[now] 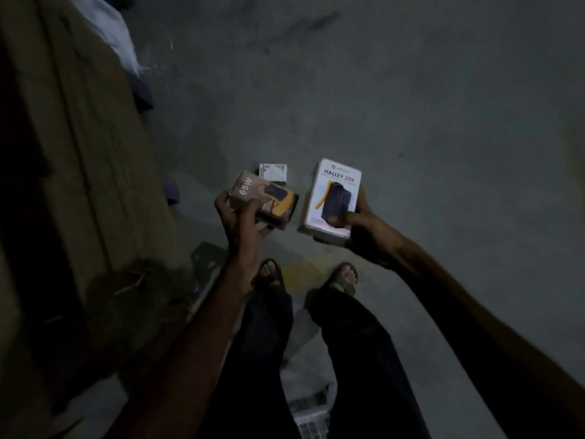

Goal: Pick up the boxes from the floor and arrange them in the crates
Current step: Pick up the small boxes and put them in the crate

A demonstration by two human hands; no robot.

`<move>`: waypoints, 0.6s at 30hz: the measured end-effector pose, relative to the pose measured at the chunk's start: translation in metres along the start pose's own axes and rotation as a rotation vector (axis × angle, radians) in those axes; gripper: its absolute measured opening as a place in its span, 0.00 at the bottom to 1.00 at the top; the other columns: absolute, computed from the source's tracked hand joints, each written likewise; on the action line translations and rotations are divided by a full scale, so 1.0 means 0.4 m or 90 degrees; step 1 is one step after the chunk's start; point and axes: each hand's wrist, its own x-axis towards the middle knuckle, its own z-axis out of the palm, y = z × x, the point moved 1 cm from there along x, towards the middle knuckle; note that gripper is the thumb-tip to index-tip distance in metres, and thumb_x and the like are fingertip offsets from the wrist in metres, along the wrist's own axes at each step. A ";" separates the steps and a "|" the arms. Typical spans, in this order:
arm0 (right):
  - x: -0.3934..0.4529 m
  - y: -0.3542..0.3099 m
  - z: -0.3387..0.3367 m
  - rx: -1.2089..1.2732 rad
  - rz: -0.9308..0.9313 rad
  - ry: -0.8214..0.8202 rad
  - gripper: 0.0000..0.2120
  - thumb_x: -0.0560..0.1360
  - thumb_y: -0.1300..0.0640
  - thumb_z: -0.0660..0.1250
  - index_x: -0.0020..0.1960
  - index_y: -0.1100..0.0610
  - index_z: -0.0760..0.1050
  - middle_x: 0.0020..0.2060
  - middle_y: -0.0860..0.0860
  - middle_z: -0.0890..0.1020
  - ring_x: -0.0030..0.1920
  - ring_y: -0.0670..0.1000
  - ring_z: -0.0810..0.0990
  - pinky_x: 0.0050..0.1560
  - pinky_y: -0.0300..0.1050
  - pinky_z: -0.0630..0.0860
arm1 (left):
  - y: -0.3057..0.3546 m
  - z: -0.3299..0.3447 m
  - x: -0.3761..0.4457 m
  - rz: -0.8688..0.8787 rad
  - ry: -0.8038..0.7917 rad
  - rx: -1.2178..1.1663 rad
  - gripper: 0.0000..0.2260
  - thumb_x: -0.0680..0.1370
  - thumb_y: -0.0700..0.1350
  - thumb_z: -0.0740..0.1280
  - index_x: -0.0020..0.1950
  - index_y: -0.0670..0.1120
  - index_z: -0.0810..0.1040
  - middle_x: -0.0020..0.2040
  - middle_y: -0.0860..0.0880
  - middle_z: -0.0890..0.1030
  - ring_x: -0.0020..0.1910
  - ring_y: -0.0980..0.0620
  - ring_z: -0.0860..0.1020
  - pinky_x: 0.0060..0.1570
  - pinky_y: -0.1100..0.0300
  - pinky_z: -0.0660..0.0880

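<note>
You are mid-pickup: your left hand (240,217) grips the 65W box (264,199), your right hand (357,226) the Halley 20K box (332,198). A small white box (273,172) lies on the floor (443,122) ahead. Next, find the crates; none clearly shows here.

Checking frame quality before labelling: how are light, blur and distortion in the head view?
Head view: very dim, the left side nearly black; the white box in the right hand is brightest, its print readable; the 65W box in the left hand is softer; the floor is grainy; wide-angle stretch bends the arms at the edges.
</note>
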 end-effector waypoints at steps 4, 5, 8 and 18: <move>-0.230 -0.171 0.088 -0.168 -0.056 0.034 0.40 0.75 0.73 0.70 0.74 0.41 0.61 0.59 0.50 0.84 0.59 0.57 0.84 0.56 0.64 0.82 | 0.195 0.009 -0.217 0.058 -0.039 0.015 0.20 0.79 0.34 0.66 0.62 0.57 0.69 0.67 0.48 0.77 0.60 0.41 0.81 0.41 0.50 0.83; -0.279 -0.196 0.100 -0.203 -0.075 0.059 0.39 0.74 0.72 0.73 0.73 0.42 0.61 0.59 0.52 0.84 0.59 0.59 0.84 0.54 0.64 0.83 | 0.228 0.009 -0.262 0.073 -0.054 0.029 0.20 0.79 0.35 0.66 0.62 0.57 0.68 0.69 0.47 0.76 0.61 0.41 0.81 0.42 0.49 0.84; -0.421 -0.241 0.139 -0.288 -0.137 0.139 0.41 0.71 0.66 0.79 0.71 0.43 0.59 0.61 0.58 0.81 0.60 0.61 0.84 0.52 0.64 0.84 | 0.302 0.007 -0.377 0.114 -0.112 0.026 0.19 0.77 0.37 0.69 0.61 0.57 0.69 0.68 0.46 0.77 0.62 0.41 0.81 0.48 0.41 0.85; -0.796 -0.136 0.241 -0.386 -0.359 0.429 0.39 0.69 0.53 0.82 0.68 0.46 0.60 0.59 0.45 0.79 0.57 0.45 0.82 0.51 0.58 0.85 | 0.394 0.074 -0.541 0.011 -0.293 0.089 0.12 0.76 0.48 0.73 0.53 0.50 0.72 0.58 0.39 0.82 0.56 0.35 0.83 0.44 0.45 0.83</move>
